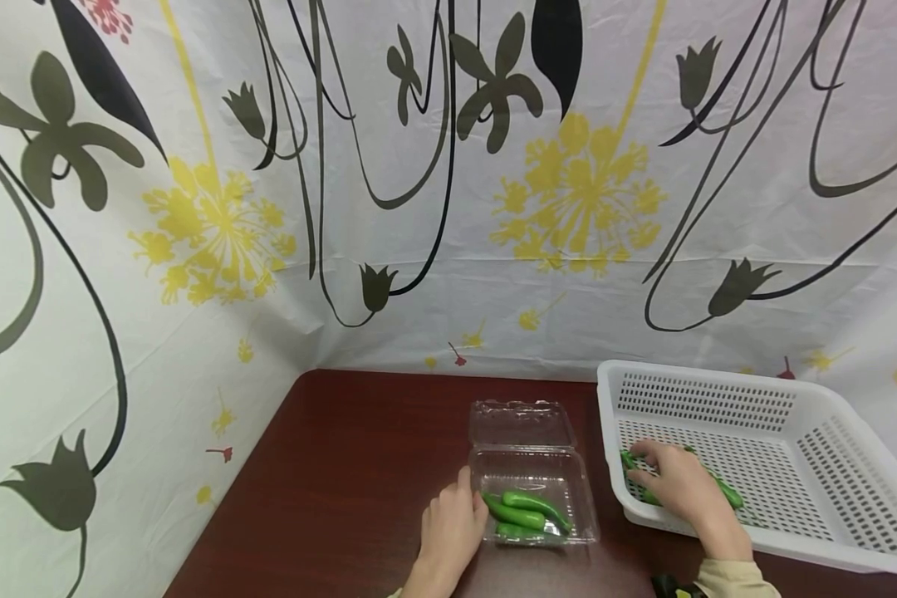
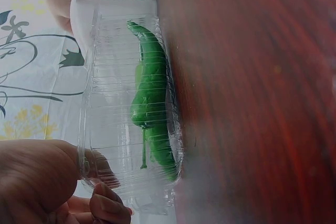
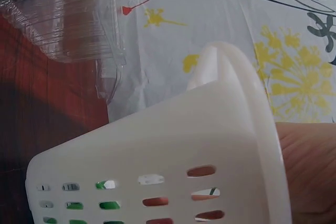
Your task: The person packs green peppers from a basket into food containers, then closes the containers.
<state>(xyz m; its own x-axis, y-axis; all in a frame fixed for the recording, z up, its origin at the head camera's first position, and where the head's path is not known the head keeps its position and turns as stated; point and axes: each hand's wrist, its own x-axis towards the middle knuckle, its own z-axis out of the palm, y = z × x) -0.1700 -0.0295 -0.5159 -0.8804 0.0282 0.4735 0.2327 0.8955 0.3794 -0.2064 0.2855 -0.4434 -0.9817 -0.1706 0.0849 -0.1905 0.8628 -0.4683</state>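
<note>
My left hand (image 1: pixel 452 523) pinches the left rim of a clear plastic clamshell box (image 1: pixel 579 507), its thumb showing through the clear wall in the left wrist view. Several green chili peppers (image 1: pixel 534 502) lie in the box's base. The box's lid (image 1: pixel 519 423) is folded back, away from me. On the right, my right hand (image 1: pixel 680 482) reaches down inside a white perforated plastic basket (image 1: pixel 848 482), over more green peppers (image 1: pixel 728 492). Its thumb and forefinger are apart at a pepper; I cannot tell whether they grip it. From the right wrist, the basket wall (image 3: pixel 157 150) hides the fingers.
Box and basket stand side by side on a dark red wooden table (image 1: pixel 344 465), with a narrow gap between them. A white cloth (image 1: pixel 433 208) with printed flowers hangs behind the table and along its left side.
</note>
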